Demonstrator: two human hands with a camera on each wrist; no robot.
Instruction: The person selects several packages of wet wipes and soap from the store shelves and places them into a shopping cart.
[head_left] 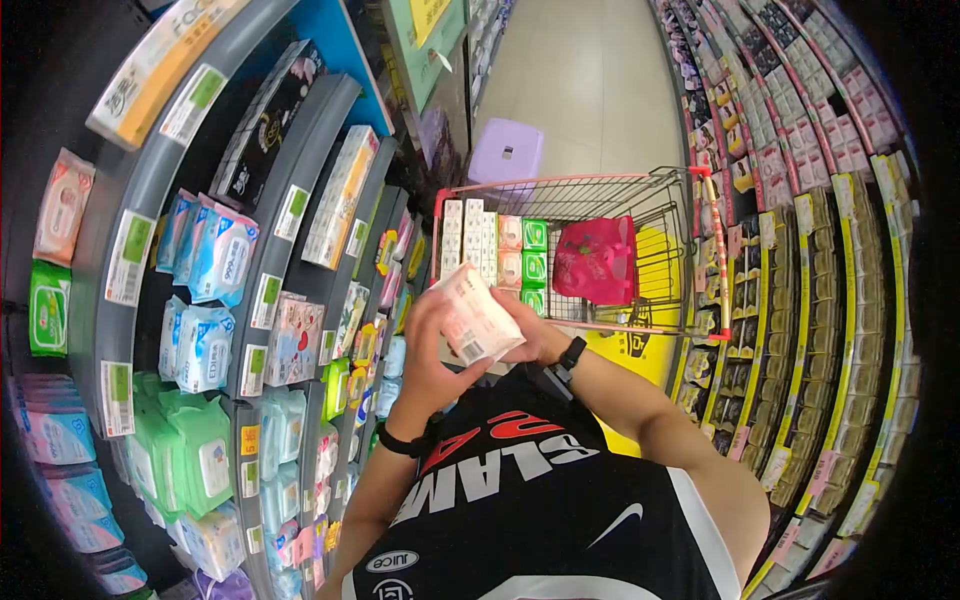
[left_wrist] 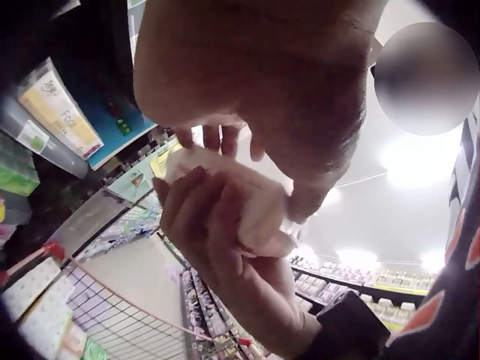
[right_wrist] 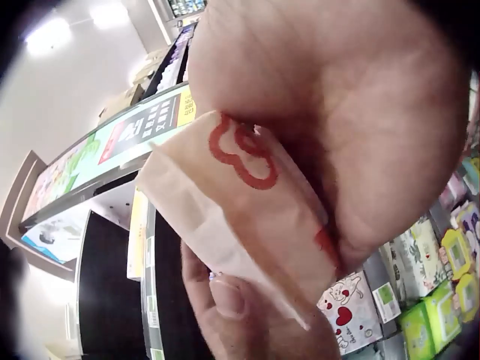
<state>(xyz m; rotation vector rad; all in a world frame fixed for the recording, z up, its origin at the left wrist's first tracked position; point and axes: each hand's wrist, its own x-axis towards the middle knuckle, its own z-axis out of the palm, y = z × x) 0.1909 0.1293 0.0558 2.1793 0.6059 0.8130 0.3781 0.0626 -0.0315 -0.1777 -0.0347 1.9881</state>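
Observation:
A pale pink-and-white soft pack with a barcode is held between both hands in the head view. The left hand grips its left side, thumb along the lower edge. Fingers of the right hand support it from behind and from the right, partly hidden by the pack. In the left wrist view, the right hand has its fingers curled round the pack, with the left hand close above. The right wrist view shows a red outline on the pack, beside the right hand.
Just beyond the hands stands a wire shopping cart with white boxes, pink and green packs and a pink bag. A purple stool is behind it. Stocked shelves line both sides, the left one close by.

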